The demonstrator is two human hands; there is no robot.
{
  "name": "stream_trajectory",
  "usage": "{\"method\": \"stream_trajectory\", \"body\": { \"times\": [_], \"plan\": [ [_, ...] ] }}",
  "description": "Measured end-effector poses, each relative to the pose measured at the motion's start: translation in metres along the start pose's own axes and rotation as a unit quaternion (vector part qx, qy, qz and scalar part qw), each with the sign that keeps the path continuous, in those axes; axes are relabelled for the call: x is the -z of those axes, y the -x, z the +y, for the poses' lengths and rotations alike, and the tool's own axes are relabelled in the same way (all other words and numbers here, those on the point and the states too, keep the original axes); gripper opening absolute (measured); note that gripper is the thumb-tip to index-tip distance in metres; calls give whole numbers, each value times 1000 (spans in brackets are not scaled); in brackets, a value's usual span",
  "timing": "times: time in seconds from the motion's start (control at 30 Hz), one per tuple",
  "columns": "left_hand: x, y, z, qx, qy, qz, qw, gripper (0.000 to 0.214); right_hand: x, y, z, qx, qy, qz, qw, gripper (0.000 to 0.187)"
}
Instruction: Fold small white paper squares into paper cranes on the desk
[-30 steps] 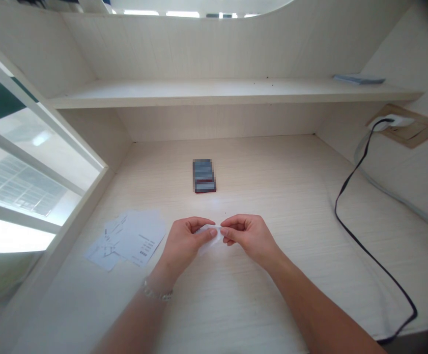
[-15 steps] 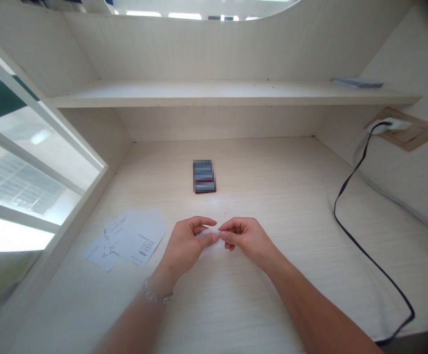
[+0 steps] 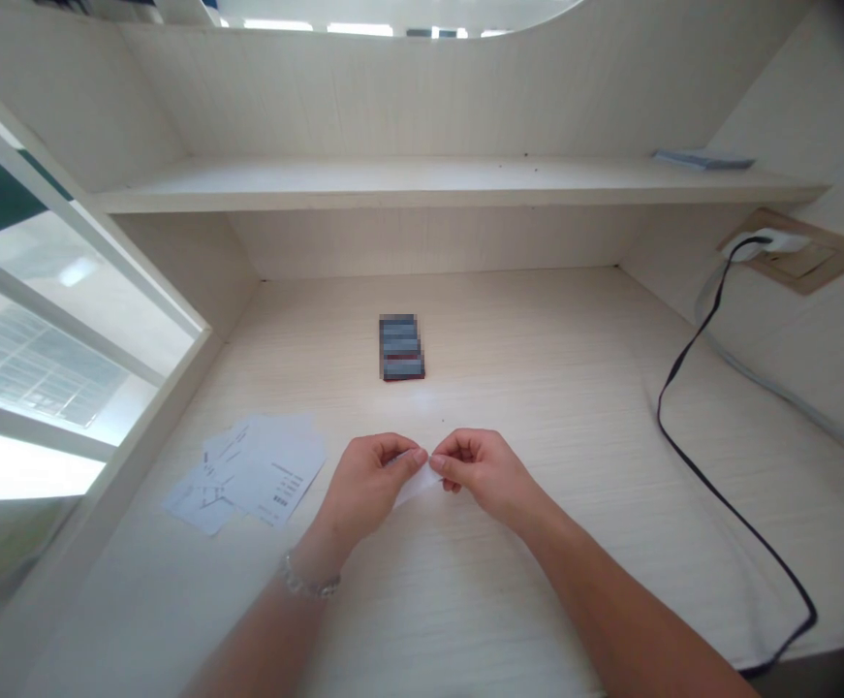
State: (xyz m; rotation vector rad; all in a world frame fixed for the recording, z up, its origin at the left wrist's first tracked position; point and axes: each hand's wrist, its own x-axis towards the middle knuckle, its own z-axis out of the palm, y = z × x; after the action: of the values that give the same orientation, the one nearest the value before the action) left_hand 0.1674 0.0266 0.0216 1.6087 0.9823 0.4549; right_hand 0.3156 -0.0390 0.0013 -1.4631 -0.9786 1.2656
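Observation:
Between my hands is a small piece of white paper [image 3: 416, 485], partly hidden by my fingers. My left hand [image 3: 372, 483] pinches its upper edge between thumb and fingers. Close beside it, my right hand [image 3: 481, 467] pinches the same paper, the two thumbs almost meeting. Several printed paper sheets [image 3: 287, 456] lie overlapping to the left of my left hand. Beyond both hands, a small dark rectangular object [image 3: 402, 347] rests on the desk, its face blurred by pixels.
The wooden desk [image 3: 509, 601] has a shelf [image 3: 407, 184] along its back. A black cable [image 3: 712, 490] runs from the wall socket [image 3: 803, 254] down the right side. A flat item [image 3: 704, 159] lies on the shelf. Window bars [image 3: 44, 422] stand at the left.
My left fingers have curled down and closed against the thumb. More of the white paper now shows below the hands. The sheets and the dark object stay in place.

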Motion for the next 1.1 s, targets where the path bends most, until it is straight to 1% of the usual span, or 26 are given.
{"method": "stream_trajectory", "body": {
  "times": [0.1,0.17,0.27,0.4,0.5,0.57,0.7,0.8,0.93,1.1],
  "plan": [
    [-1,0,-4,-37,-29,6,999,26,0,0,-1,7,-12,-16,1000,15],
    [-2,1,-6,-49,-46,3,998,26,0,1,-2,20,-7,-26,999,16],
    [-2,1,-7,-48,-52,-4,998,26,1,2,-2,31,31,-27,999,15],
    [0,2,-5,-44,-56,10,997,24,4,6,-4,40,105,-29,993,15],
    [4,1,-3,-26,-47,20,998,23,8,8,-5,43,149,-37,987,16],
    [8,0,-3,-15,-30,23,999,24,11,8,-5,45,161,-37,985,16],
    [16,-3,-5,0,1,49,999,25,20,7,-6,30,135,-35,990,16],
    [21,-4,-7,9,16,66,998,25,24,6,-9,35,90,-16,995,15],
    [19,-4,-8,-1,20,48,999,24,18,6,-11,55,53,-24,997,18],
    [14,-4,-9,-19,6,38,999,24,10,6,-6,37,78,-44,995,15]
  ]
}}
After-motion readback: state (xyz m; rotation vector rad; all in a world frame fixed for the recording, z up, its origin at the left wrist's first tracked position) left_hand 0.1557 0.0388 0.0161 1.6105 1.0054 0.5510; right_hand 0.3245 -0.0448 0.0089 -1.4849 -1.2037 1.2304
